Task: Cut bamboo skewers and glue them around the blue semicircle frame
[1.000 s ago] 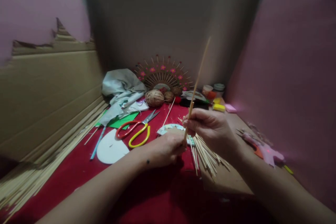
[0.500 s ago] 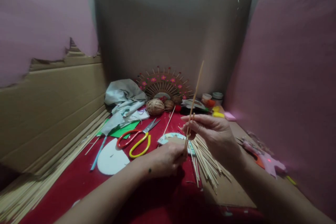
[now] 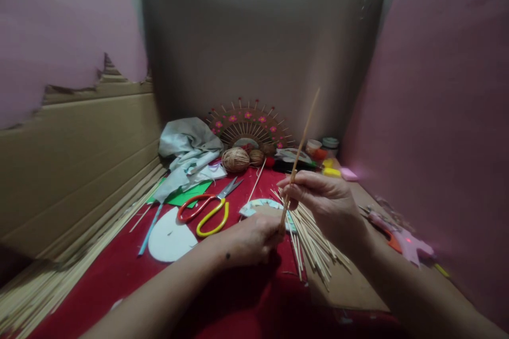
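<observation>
Between my two hands stands a thin bamboo stick [image 3: 305, 135], tilted to the right, with a shorter stick alongside its lower part. My left hand [image 3: 260, 238] is closed round the lower ends. Higher up, my right hand [image 3: 324, 198] pinches the sticks between thumb and fingers. Behind the hands lies a half-ring covered in patterned pale cloth [image 3: 264, 204], partly hidden. Several loose sticks [image 3: 314, 249] fan out under my right hand. Scissors [image 3: 212, 212] with one red and one yellow handle lie to the left, their blades apart, by a white rounded cutout [image 3: 170, 241].
A flower-decorated stick fan [image 3: 247, 122] leans at the back behind balls of twine [image 3: 236, 160]. Crumpled grey cloth [image 3: 189, 137] lies at back left, above green paper [image 3: 191, 194]. Long strips [image 3: 87, 259] run along the left cardboard wall. A pink glue gun [image 3: 409, 241] lies right.
The long stick's top has tilted further right, and it now lies closer to the shorter stick at my right fingers. Both hands stay nearly in place.
</observation>
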Available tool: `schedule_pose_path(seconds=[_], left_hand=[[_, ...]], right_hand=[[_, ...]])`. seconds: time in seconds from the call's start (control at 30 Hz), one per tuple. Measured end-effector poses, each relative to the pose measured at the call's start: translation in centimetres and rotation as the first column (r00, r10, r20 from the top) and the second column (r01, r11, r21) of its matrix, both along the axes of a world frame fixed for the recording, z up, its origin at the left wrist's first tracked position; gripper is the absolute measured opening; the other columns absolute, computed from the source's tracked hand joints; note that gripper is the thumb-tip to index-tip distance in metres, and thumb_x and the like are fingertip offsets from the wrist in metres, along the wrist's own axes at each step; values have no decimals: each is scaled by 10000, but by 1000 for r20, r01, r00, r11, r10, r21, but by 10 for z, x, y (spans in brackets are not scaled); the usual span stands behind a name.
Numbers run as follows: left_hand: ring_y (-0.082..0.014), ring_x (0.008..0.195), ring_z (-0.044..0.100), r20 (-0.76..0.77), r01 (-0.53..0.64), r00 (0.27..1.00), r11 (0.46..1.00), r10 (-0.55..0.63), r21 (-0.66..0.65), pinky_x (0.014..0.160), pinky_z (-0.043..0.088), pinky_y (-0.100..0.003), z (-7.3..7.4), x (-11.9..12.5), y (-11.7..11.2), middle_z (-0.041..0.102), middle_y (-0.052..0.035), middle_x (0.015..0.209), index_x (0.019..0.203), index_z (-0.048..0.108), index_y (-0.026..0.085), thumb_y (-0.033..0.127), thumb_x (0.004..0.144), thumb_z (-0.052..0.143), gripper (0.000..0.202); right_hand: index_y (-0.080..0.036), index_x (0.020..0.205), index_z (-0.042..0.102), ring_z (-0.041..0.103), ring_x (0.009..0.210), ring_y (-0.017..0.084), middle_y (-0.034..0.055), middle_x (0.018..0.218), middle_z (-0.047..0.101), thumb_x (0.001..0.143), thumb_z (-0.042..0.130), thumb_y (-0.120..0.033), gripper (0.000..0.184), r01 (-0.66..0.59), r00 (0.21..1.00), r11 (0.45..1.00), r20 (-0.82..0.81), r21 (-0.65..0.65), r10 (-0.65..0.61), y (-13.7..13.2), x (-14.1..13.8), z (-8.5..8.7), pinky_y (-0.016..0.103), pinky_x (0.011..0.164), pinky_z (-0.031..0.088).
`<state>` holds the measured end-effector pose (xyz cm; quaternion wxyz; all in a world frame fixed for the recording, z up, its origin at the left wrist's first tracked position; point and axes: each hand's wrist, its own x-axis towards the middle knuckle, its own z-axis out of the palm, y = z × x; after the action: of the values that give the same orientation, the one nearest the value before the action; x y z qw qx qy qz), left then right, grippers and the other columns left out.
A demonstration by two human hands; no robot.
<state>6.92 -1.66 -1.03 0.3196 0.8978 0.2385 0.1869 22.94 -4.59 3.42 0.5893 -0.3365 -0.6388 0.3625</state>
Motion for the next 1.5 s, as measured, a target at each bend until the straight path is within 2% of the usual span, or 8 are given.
schedule_pose_path(seconds=[0.5, 0.7, 0.77, 0.8, 0.87, 1.2, 1.33, 1.5], left_hand=[[-105, 599, 457, -47, -2, 999, 990, 9, 139, 604, 370, -226, 4, 1, -7, 506, 29, 613, 698, 480, 171, 35, 777, 483, 157], [-129, 701, 568, -169, -88, 982, 996, 88, 8, 663, 422, -233, 28, -37, 2, 633, -1, 823, 1056, 573, 208, 331, 838, 590, 251], [-165, 820, 581, -307, -372, 849, 899, 430, 231, 718, 426, -253, 31, -63, 15, 637, -42, 942, 1049, 567, 196, 391, 860, 532, 274], [-189, 869, 580, -430, -469, 681, 804, 593, 365, 735, 426, -269, 30, -75, 22, 629, -66, 992, 1038, 561, 191, 401, 847, 528, 286], [-268, 903, 579, -491, -549, 525, 717, 696, 430, 728, 427, -330, 24, -94, 33, 618, -157, 1007, 990, 567, 130, 365, 779, 582, 316], [-250, 704, 621, -578, -730, 367, 611, 729, 306, 542, 408, -294, 6, -115, 46, 650, -130, 858, 1108, 486, 119, 391, 735, 478, 461], [-226, 712, 606, -409, -757, 511, 621, 756, 201, 600, 434, -288, 14, -119, 41, 631, -50, 834, 1265, 391, 167, 376, 700, 550, 623], [-192, 888, 584, -196, -375, 905, 926, 378, 49, 780, 483, -266, 17, -101, 16, 602, -34, 1018, 1280, 384, 214, 395, 813, 501, 514]], right_hand=[[-188, 763, 709, 590, 524, 120, 15, 595, 680, 769, 692, -213, 30, -126, 976, 992, -180, -23, 120, 5, -10, -2, 234, 471, 409], [-153, 707, 670, 588, 443, 102, 19, 533, 663, 768, 682, -230, 99, -149, 982, 979, -135, -137, 131, 1, 2, 28, 187, 401, 385], [-143, 668, 643, 593, 398, 112, 27, 508, 659, 733, 708, -253, 143, -236, 971, 920, -110, -312, 211, 1, 8, 31, 174, 351, 356], [-140, 651, 630, 590, 378, 116, 29, 495, 656, 713, 721, -260, 162, -265, 964, 878, -114, -398, 239, 2, 10, 29, 169, 332, 343], [-138, 642, 616, 584, 356, 119, 30, 480, 651, 689, 734, -265, 181, -298, 954, 798, -136, -523, 268, 6, 14, 19, 163, 315, 337], [-125, 731, 641, 591, 391, 129, 39, 511, 665, 698, 735, -277, 181, -407, 912, 721, -291, -561, 289, 22, 21, -39, 216, 395, 453], [-113, 771, 667, 593, 390, 126, 31, 496, 663, 689, 739, -264, 186, -477, 870, 726, -385, -495, 309, 24, 28, -40, 218, 404, 477], [-104, 771, 683, 603, 385, 117, 42, 500, 675, 700, 731, -261, 179, -599, 780, 700, -482, -389, 399, 24, 35, -39, 189, 393, 481]])
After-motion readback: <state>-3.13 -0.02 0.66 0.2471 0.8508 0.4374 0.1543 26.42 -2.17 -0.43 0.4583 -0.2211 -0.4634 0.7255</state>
